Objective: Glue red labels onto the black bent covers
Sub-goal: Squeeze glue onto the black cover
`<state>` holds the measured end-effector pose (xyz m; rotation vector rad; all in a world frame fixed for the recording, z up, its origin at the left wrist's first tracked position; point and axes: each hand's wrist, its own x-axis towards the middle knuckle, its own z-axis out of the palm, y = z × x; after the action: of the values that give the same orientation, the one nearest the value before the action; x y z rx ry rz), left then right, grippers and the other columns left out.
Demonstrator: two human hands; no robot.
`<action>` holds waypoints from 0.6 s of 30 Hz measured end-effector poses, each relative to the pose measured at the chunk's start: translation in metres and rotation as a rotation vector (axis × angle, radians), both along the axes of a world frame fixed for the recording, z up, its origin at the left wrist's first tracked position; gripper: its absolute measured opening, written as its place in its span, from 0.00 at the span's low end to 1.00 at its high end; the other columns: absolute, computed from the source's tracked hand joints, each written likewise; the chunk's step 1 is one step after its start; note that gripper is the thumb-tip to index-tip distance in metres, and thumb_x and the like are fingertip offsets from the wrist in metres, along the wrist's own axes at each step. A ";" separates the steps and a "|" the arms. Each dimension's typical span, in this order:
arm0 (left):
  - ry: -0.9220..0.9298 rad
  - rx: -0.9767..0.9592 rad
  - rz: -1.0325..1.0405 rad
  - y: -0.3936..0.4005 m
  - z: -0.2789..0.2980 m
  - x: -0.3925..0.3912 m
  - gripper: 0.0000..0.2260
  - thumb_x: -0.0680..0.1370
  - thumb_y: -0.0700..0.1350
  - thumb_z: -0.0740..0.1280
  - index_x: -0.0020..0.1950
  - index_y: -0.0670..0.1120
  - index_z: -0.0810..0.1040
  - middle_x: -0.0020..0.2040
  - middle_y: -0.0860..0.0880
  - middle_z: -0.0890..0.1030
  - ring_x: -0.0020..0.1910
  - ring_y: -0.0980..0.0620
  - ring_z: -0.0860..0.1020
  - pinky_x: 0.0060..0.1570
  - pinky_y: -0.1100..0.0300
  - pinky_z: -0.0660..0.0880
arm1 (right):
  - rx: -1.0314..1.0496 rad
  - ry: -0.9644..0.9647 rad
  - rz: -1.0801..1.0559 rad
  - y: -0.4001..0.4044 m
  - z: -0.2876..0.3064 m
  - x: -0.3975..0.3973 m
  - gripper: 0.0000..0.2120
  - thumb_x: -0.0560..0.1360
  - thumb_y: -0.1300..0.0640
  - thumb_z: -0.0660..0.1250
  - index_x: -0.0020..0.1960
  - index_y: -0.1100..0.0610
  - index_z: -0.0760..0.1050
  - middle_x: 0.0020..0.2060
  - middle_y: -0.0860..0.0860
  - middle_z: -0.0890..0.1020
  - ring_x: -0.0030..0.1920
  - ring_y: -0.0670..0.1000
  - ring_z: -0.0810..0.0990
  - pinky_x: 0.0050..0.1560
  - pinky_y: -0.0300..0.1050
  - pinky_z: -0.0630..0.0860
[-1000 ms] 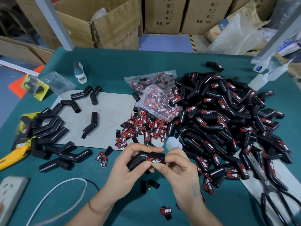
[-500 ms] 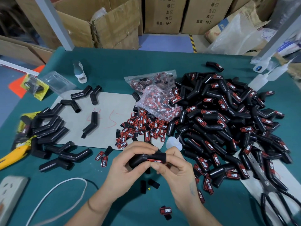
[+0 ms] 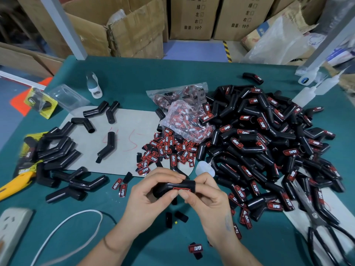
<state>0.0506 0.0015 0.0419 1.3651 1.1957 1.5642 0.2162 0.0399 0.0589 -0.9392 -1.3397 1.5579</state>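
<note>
– What lies at the near left of the green bench (image 3: 134,77)?
– A white power strip (image 3: 11,225) with its white cable (image 3: 63,225), and a yellow utility knife (image 3: 15,184)

– And on the right?
– Black-handled scissors (image 3: 317,217); cardboard boxes (image 3: 192,16) stand behind

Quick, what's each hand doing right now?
Left hand: grips the black bent cover.
Right hand: pinches the same cover, thumb pressing its red label.

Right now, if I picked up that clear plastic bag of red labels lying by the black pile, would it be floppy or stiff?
Probably floppy: the clear bag is crumpled and sags over its red labels. Likely light, since the labels look thin and small. The glossy film may be a bit slippery, and it leans against the pile of labelled covers, so lifting it might shift some.
</note>
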 end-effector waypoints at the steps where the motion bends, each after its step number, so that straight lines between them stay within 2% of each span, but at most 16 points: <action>1: -0.001 0.003 -0.002 0.000 0.000 0.000 0.07 0.82 0.50 0.72 0.60 0.56 0.84 0.57 0.50 0.84 0.59 0.46 0.82 0.61 0.58 0.77 | -0.001 0.002 -0.002 0.000 0.000 0.000 0.05 0.71 0.53 0.78 0.47 0.48 0.89 0.40 0.44 0.76 0.43 0.45 0.78 0.46 0.38 0.75; 5: -0.001 0.003 -0.009 0.000 0.000 0.001 0.07 0.82 0.49 0.72 0.59 0.55 0.84 0.56 0.50 0.84 0.59 0.47 0.82 0.61 0.58 0.77 | 0.008 -0.003 -0.018 0.000 -0.001 -0.001 0.05 0.71 0.52 0.77 0.46 0.48 0.89 0.39 0.43 0.76 0.42 0.44 0.77 0.46 0.36 0.74; 9: 0.002 0.001 -0.012 0.000 0.000 0.001 0.11 0.79 0.42 0.72 0.58 0.55 0.84 0.56 0.49 0.84 0.58 0.47 0.82 0.61 0.59 0.77 | 0.022 -0.004 -0.012 0.000 -0.001 0.000 0.06 0.71 0.51 0.77 0.47 0.47 0.89 0.40 0.42 0.76 0.42 0.42 0.77 0.45 0.35 0.73; 15: 0.019 0.012 -0.008 -0.001 -0.001 0.001 0.12 0.79 0.41 0.72 0.58 0.55 0.84 0.56 0.50 0.84 0.58 0.47 0.82 0.61 0.59 0.77 | 0.015 -0.011 -0.010 0.000 -0.001 0.000 0.07 0.70 0.50 0.77 0.46 0.50 0.89 0.40 0.44 0.76 0.42 0.44 0.77 0.45 0.36 0.74; 18: 0.024 0.012 -0.006 0.000 -0.001 0.000 0.12 0.79 0.41 0.72 0.59 0.56 0.84 0.56 0.50 0.84 0.58 0.47 0.82 0.61 0.58 0.77 | 0.006 0.000 -0.004 0.000 -0.002 0.000 0.05 0.71 0.52 0.78 0.46 0.49 0.89 0.40 0.44 0.76 0.42 0.44 0.78 0.46 0.37 0.74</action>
<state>0.0511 0.0011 0.0406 1.3979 1.1977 1.5573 0.2161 0.0404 0.0565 -0.9372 -1.3415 1.5501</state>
